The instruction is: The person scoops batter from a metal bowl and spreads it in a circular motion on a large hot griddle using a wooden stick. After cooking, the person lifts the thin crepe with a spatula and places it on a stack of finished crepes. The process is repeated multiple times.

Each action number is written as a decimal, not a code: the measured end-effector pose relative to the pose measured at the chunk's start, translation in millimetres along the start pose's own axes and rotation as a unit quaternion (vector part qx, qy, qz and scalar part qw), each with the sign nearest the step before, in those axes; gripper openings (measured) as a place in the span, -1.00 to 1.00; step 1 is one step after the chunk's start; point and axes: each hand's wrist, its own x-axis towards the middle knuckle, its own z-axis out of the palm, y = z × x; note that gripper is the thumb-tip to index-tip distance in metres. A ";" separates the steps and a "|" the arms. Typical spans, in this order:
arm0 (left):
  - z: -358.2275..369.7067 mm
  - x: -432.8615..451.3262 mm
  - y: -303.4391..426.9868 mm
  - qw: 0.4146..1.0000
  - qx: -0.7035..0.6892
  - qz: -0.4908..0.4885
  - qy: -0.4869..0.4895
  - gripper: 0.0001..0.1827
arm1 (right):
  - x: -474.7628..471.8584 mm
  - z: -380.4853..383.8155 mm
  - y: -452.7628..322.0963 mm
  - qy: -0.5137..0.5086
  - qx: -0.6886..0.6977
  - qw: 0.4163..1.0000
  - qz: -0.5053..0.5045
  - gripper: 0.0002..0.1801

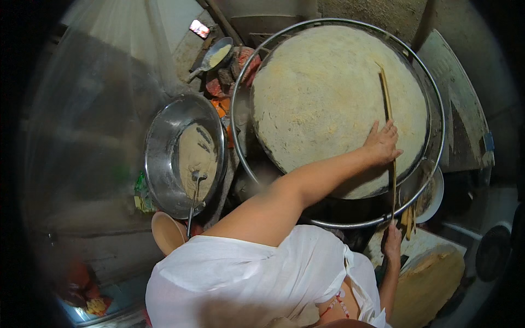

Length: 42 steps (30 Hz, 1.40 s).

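A large round pale flatbread point(320, 110) covers a round griddle, with a metal ring point(441, 98) around it. Across its right part lies a long thin wooden stick point(386, 92), its far end on the bread. My left hand point(382, 143) rests palm down over the stick's middle, fingers spread, at the bread's lower right. Beyond the ring's near edge, my right hand point(393, 240) is closed around the stick's near end. The underside of my left palm is hidden.
A metal basin point(162, 143) of pale batter with a ladle point(196, 184) stands left, beside a plastic tub point(166, 233). A pan point(217, 57) and a lit phone point(199, 28) lie upper left. Lower right are a bowl point(438, 192), wooden sticks point(407, 223) and a browned flatbread point(430, 283).
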 end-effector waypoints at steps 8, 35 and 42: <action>-56.7 -78.0 -48.3 1.000 0.001 -0.014 0.014 -0.44 | -41.3 63.2 -63.5 -0.065 0.021 0.996 0.063 -0.46; -84.5 -219.6 -26.7 0.993 0.012 0.112 -0.015 -0.47 | -193.1 167.9 -24.8 0.010 -0.005 0.999 0.038 -0.38; -33.5 -200.0 32.3 0.971 -0.071 0.204 -0.102 -0.43 | -231.5 157.9 18.3 0.146 -0.025 0.974 0.174 -0.47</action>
